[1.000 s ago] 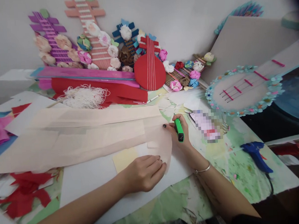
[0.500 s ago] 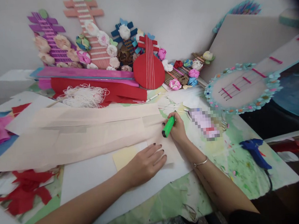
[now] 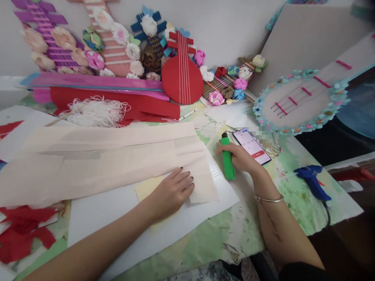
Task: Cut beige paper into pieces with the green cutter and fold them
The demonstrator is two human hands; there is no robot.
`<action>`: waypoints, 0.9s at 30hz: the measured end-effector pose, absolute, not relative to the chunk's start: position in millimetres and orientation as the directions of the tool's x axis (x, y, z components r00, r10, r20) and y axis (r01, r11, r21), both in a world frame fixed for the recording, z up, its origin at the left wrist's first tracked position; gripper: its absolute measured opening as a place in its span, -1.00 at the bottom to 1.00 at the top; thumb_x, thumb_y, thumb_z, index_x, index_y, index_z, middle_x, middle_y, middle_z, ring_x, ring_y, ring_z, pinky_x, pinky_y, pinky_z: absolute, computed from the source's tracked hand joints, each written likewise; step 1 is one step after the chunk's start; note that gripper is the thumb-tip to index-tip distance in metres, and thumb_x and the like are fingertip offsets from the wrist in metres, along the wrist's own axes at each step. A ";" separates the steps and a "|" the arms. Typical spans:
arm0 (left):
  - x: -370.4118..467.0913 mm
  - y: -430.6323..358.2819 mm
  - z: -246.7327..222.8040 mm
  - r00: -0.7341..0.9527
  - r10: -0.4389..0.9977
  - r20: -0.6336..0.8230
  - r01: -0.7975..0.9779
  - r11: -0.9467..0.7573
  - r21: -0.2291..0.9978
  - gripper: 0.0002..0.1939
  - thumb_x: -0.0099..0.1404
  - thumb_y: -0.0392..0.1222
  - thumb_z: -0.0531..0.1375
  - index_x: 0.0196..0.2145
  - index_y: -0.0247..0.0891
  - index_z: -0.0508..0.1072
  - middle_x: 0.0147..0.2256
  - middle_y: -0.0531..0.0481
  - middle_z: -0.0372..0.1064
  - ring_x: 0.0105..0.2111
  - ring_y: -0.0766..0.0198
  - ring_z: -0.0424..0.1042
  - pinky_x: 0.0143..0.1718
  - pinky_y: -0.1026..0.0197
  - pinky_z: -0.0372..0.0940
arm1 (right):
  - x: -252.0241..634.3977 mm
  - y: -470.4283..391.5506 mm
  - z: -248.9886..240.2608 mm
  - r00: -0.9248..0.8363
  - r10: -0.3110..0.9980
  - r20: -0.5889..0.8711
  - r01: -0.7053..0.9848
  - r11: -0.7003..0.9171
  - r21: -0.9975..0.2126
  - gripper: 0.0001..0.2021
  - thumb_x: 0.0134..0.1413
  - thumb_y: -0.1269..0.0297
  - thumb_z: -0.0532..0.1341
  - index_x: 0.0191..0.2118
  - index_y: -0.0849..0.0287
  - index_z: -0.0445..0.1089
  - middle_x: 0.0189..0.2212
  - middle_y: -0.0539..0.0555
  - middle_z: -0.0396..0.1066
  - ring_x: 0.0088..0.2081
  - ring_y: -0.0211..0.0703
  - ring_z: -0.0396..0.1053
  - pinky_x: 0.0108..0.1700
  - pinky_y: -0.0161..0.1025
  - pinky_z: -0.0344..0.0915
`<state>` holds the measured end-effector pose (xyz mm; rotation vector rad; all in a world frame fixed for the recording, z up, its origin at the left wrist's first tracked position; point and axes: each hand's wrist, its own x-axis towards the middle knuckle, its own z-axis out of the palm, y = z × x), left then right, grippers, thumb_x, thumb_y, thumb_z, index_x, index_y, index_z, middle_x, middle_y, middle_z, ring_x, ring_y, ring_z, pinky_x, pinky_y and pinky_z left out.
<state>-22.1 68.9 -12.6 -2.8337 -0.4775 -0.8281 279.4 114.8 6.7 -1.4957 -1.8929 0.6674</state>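
My left hand (image 3: 173, 190) lies flat with fingers stretched out on the cream paper (image 3: 202, 180), over a yellow sheet (image 3: 142, 189) and a large white sheet (image 3: 107, 230). A chunky green stick with a black end (image 3: 227, 159) is in my right hand (image 3: 242, 156), just right of the paper's edge. The fingers wrap across its upper part; its exact kind cannot be made out. Next to that hand is a phone (image 3: 253, 145) showing a running timer.
A blue glue gun (image 3: 313, 181) lies at the table's right edge. Behind the paper are white string (image 3: 97, 112), red sheets (image 3: 150, 111) and flower-trimmed instrument models, including a red lute (image 3: 183, 79). Red scraps (image 3: 24, 231) lie at left.
My right hand has moved right with the green stick, off the cream paper, and turned its black end upward. My left hand has shifted slightly left in view. The view has tilted a little.
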 end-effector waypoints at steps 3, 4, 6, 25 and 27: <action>-22.9 69.2 -11.7 0.796 0.244 0.554 0.331 -0.942 -0.062 -0.78 0.37 -0.43 0.03 -0.23 -0.43 0.48 -0.23 -0.19 0.50 -0.09 0.07 0.46 -0.02 -0.11 0.38 | 275.1 113.9 8.8 -0.118 0.975 0.189 0.720 0.215 -0.660 -0.45 -0.22 0.67 0.04 -0.15 0.05 0.53 -0.12 0.05 0.50 -0.04 0.01 0.43 0.07 -0.05 0.28; -22.9 69.0 -11.4 0.799 0.242 0.551 0.328 -0.943 -0.062 -0.79 0.37 -0.43 0.04 -0.23 -0.44 0.48 -0.23 -0.20 0.50 -0.11 0.07 0.46 -0.03 -0.10 0.39 | 272.6 112.4 10.9 -0.097 0.974 0.205 0.739 0.208 -0.641 -0.42 -0.18 0.66 0.04 -0.05 0.06 0.50 -0.04 0.07 0.47 0.04 0.03 0.38 0.12 -0.03 0.23; -22.9 68.3 -10.7 0.804 0.243 0.543 0.327 -0.943 -0.062 -0.81 0.36 -0.43 0.06 -0.22 -0.45 0.48 -0.22 -0.21 0.50 -0.11 0.07 0.47 -0.04 -0.09 0.40 | 266.4 105.3 17.5 -0.055 0.971 0.234 0.770 0.190 -0.608 -0.43 -0.09 0.61 0.07 0.08 0.12 0.41 0.03 0.15 0.43 0.08 0.07 0.34 0.14 0.02 0.20; -22.1 57.9 -10.8 0.788 0.151 0.597 0.311 -0.934 -0.175 -0.80 0.36 -0.41 0.06 -0.15 -0.54 0.45 -0.27 -0.29 0.54 -0.19 0.07 0.56 -0.21 0.05 0.53 | 198.2 -31.8 1.2 0.209 0.918 -0.337 0.417 -0.395 -0.818 -0.55 0.21 -0.09 0.08 -0.57 0.12 0.30 -0.80 -0.05 0.27 -0.76 -0.28 0.22 -0.68 -0.34 0.09; -22.8 57.3 -10.3 0.793 0.137 0.594 0.298 -0.937 -0.181 -0.80 0.36 -0.41 0.07 -0.14 -0.52 0.45 -0.26 -0.25 0.54 -0.18 0.09 0.55 -0.20 0.07 0.53 | 193.9 -33.7 -0.7 0.174 0.892 -0.417 0.305 -0.451 -0.838 -0.49 0.20 -0.14 0.06 -0.59 0.13 0.29 -0.83 -0.04 0.24 -0.79 -0.30 0.17 -0.72 -0.36 0.02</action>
